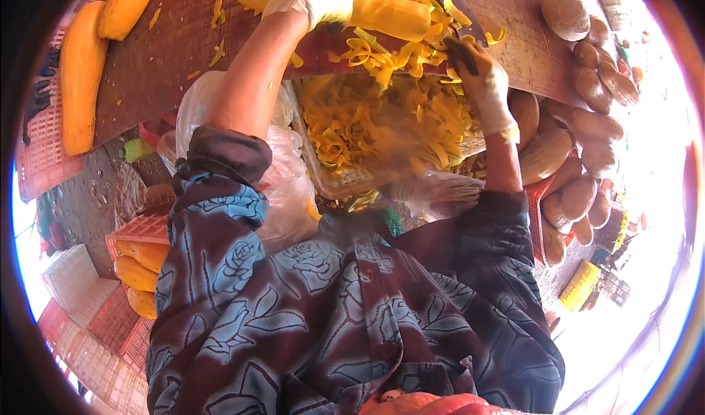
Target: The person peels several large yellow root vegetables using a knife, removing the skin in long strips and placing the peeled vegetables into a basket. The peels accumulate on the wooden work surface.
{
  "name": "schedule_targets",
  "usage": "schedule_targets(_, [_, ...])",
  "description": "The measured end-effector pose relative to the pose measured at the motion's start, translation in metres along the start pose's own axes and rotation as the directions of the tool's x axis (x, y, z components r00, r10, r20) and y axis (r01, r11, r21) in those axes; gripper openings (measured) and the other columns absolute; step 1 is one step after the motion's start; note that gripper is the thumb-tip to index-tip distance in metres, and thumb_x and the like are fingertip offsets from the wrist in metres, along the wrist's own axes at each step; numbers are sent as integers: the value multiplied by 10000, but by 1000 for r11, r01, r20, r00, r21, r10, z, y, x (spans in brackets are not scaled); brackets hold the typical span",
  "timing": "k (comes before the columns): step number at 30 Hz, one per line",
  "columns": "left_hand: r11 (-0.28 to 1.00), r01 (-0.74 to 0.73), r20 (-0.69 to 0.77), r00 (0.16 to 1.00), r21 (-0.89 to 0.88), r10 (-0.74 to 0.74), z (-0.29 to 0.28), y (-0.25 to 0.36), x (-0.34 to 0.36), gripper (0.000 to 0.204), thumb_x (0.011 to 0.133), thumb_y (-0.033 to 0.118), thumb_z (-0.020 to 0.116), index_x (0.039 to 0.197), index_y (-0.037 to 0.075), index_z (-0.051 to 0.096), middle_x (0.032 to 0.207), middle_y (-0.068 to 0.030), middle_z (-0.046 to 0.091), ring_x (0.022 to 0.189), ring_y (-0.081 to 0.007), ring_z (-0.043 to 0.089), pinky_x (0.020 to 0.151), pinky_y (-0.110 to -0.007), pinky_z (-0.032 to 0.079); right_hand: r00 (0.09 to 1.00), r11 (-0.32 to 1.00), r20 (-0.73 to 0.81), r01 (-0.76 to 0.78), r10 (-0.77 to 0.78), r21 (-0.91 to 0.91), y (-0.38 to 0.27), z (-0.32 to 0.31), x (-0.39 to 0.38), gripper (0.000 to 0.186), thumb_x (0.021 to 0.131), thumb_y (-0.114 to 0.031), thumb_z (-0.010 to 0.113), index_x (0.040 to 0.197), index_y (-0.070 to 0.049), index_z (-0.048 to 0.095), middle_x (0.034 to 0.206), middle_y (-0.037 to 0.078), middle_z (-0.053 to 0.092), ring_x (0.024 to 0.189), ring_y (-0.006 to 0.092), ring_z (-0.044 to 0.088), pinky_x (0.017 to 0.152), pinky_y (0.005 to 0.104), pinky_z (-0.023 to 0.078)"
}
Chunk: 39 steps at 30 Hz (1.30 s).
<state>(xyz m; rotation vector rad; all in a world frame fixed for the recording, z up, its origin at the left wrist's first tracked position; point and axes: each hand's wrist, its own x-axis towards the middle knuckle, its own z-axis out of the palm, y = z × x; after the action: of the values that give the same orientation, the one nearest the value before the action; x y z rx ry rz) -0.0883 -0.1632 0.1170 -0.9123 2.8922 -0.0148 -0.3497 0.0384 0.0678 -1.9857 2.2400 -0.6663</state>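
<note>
My left hand (323, 0), in a white glove, grips a yellow peeled gourd-like vegetable (391, 15) lying across the top of the board. Right of it, my gloved right hand (477, 77) is closed on a dark knife-like tool (464, 20), its exact shape hard to make out. Curled yellow peelings (371, 55) cling around the vegetable and board edge. Below both hands, a pale plastic crate (319, 172) is heaped with more peelings (389, 121).
Long orange vegetables (79, 77) lie on the board (139, 84) at left, beside red crates (51, 165). Brown oval tubers (564, 15) line the right, some piled lower down. Clear plastic bags (283, 209) flank the peelings crate. More orange vegetables (136, 272) sit lower left.
</note>
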Motion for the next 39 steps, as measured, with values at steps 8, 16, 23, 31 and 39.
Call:
schedule_targets(8, [998,63,129,990,13,-64,7,3,29,805,657,322,928,1389,176,627,1295,-118,721,1258,-320,650,1037,-486,509,965,911,-131,-163,227,379,9,-65,-60,288,954,-77,709,1239,-66,746,1086,108,778,942,173,745,830,293,566])
schedule_targets(16, [961,77,268,963,-266,-3,24,-21,75,775,670,334,940,1355,131,641,1123,-131,774,923,-258,751,837,-394,578,985,994,171,-52,36,92,-42,-22,-87,410,882,-247,737,1282,-167,702,1070,112,743,1002,328,712,838,441,577])
schedule_targets(23, [990,-14,52,998,-140,21,26,-25,76,772,669,529,885,1243,73,644,1222,-208,725,1155,-360,692,998,-452,531,989,793,-12,-110,146,600,-53,3,-11,402,971,-302,727,1261,-29,675,928,67,724,802,197,670,750,327,553])
schedule_targets(31, [972,-43,190,978,-231,88,23,-19,71,798,644,445,910,1307,101,630,1250,-167,722,1186,-354,666,1027,-439,509,948,655,127,-295,292,695,-80,26,20,312,975,-323,704,1150,-66,708,828,100,718,702,207,683,654,364,554])
schedule_targets(39, [895,-283,273,942,344,193,-9,-22,54,980,680,528,894,1524,191,526,1420,-144,643,1338,-327,579,1130,-418,454,958,979,213,174,-193,103,-61,23,-24,248,911,-185,645,1142,-124,710,918,146,725,921,383,710,805,498,560])
